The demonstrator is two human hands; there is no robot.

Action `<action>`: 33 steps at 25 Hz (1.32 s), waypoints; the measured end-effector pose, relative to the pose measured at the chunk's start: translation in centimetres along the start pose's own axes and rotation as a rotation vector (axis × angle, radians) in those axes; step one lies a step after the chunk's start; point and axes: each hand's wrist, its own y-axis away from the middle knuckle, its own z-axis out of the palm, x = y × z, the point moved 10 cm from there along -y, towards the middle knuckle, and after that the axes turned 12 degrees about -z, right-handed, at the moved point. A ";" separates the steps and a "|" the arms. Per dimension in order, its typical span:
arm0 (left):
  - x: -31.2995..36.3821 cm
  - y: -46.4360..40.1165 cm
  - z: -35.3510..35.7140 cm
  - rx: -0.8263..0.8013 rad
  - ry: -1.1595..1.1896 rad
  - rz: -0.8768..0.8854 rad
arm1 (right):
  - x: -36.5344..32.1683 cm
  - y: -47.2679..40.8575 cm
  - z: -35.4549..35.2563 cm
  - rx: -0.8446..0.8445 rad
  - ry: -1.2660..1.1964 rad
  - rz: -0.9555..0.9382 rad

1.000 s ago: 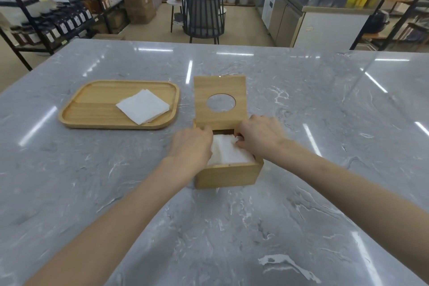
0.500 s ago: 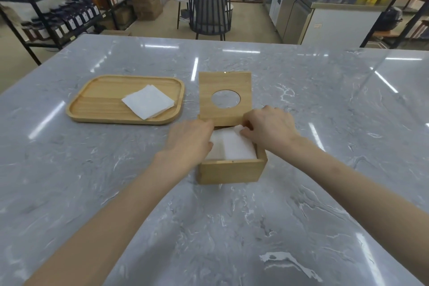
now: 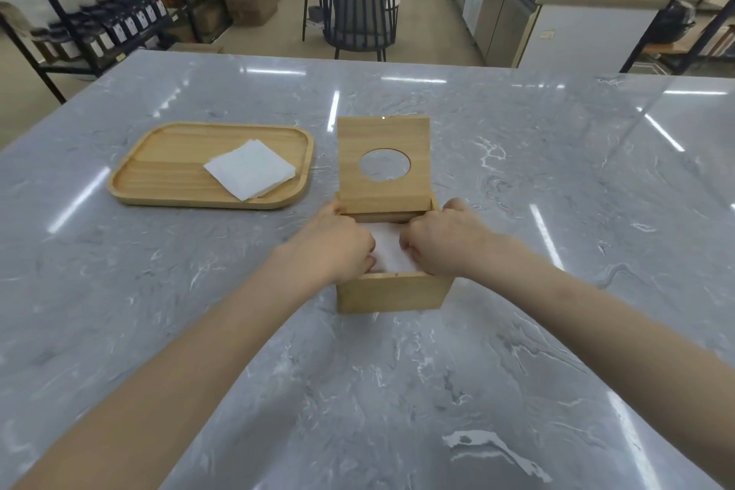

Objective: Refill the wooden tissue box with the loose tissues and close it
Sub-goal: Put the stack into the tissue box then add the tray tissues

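Presently: wooden tissue box (image 3: 393,292), lid (image 3: 384,163) raised, both hands inside.
Left of the hands, tray (image 3: 159,187) holding loose tissues (image 3: 250,168); left hand (image 3: 338,243) and right hand (image 3: 441,241), fingers curled, pressing white tissues (image 3: 387,251) into the box; actual grip cannot be told.

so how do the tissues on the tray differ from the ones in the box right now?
The tissues on the tray lie fully exposed and untouched, corner toward the camera; the tissues in the box are mostly covered, with the left hand and right hand on them. The first rest on the shallow tray; the second sit inside the open wooden box. Both are white.
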 end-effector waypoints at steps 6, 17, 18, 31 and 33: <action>0.0 0.2 0.1 -0.028 0.013 0.012 | 0.1 0.0 0.3 -0.025 -0.045 -0.030; -7.1 4.7 -3.9 0.295 0.676 -0.114 | 0.3 2.1 -7.5 0.436 -0.588 -0.012; -8.4 5.0 -3.7 0.305 0.696 -0.155 | 0.0 1.8 -8.1 0.463 -0.607 -0.024; -19.8 5.0 -0.8 0.321 0.764 -0.353 | -3.5 -8.1 -11.1 0.491 -0.802 -0.067; -21.6 3.8 0.2 0.294 0.786 -0.382 | -3.4 -10.2 -11.1 0.448 -0.796 -0.038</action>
